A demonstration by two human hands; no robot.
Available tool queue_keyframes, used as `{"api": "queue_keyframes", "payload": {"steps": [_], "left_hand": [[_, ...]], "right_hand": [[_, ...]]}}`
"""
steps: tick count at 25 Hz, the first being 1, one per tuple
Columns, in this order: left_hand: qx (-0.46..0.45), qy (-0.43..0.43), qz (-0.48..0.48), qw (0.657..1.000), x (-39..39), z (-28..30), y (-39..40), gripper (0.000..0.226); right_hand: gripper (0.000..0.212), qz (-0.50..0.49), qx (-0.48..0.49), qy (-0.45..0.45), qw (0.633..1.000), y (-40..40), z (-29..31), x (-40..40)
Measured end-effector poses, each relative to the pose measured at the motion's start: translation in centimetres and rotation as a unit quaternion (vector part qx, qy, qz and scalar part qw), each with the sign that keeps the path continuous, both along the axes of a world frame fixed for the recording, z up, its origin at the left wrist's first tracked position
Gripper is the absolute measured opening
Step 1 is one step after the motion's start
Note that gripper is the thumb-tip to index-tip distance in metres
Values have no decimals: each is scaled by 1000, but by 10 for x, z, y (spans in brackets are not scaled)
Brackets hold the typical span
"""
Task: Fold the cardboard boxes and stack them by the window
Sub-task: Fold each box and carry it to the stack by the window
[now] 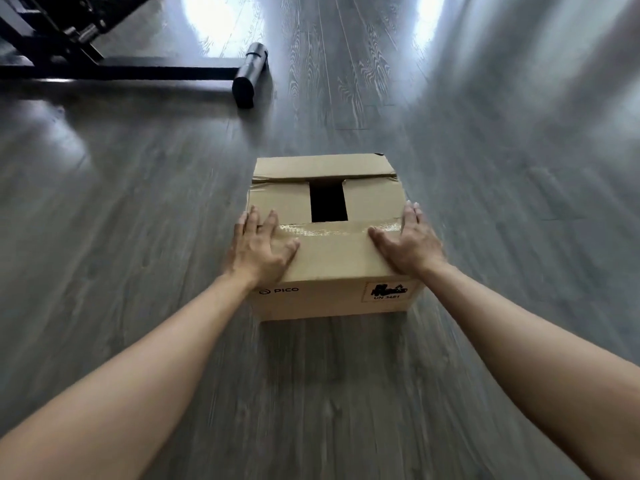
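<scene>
We see a cardboard box (329,244) standing on the grey wood-grain floor (138,202), in the middle of the view, its top flaps folded in but leaving a dark rectangular gap at the centre. Shiny tape runs along the edge of the near flap and torn tape lies along the far flap's seam. Our left hand (261,247) lies flat on the near left corner of the top, fingers straight and spread, some reaching over the left edge. Our right hand (408,242) lies on the near right corner in the same way, thumb pointing inward across the flap, fingers straight along the right edge. On the near side of the box we read "PICO" beside a small round logo, and at the right a label (388,292) with a black pictogram and what looks like "UN 3481", though the blur makes the digits uncertain. At far left a black metal frame (138,69) rests on the floor, ending in a dark rounded foot.
</scene>
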State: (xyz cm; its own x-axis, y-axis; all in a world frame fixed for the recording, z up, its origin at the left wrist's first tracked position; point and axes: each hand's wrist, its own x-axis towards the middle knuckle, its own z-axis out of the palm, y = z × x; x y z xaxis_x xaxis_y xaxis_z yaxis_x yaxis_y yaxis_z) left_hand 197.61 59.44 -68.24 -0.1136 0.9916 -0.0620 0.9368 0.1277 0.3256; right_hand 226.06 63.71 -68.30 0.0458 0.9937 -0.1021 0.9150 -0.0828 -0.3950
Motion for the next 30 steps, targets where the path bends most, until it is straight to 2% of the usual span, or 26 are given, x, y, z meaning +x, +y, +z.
{"api": "queue_keyframes", "payload": {"steps": [4, 8, 13, 18, 21, 23, 26, 28, 30], "left_hand": [[-6, -11, 9, 1000, 4, 5, -5, 95], [-8, 0, 7, 1000, 8, 7, -24, 85], [-9, -39, 9, 999, 13, 8, -59, 93], [-10, -21, 29, 999, 19, 10, -96, 93], [48, -14, 74, 996, 20, 17, -98, 74], [68, -50, 121, 989, 16, 25, -84, 62], [36, -160, 198, 966, 7, 38, -53, 71], [14, -228, 212, 950, 2, 42, -30, 77], [7, -262, 197, 945, 0, 42, -14, 75]], "right_hand": [[106, 1, -23, -5, 1000, 0, -1, 1], [104, 8, -31, -1, 999, -16, 2, 4], [103, 14, -36, -3, 999, -50, 4, 12], [103, 34, -25, -14, 999, -88, 7, 17], [102, 32, -14, -13, 999, -110, 5, 24], [103, 28, -11, -15, 999, -116, 4, 24], [103, 24, -2, -13, 1000, -117, 3, 23], [102, 20, 7, -14, 1000, -116, 1, 23], [102, 14, 8, -11, 1000, -118, 0, 21]]}}
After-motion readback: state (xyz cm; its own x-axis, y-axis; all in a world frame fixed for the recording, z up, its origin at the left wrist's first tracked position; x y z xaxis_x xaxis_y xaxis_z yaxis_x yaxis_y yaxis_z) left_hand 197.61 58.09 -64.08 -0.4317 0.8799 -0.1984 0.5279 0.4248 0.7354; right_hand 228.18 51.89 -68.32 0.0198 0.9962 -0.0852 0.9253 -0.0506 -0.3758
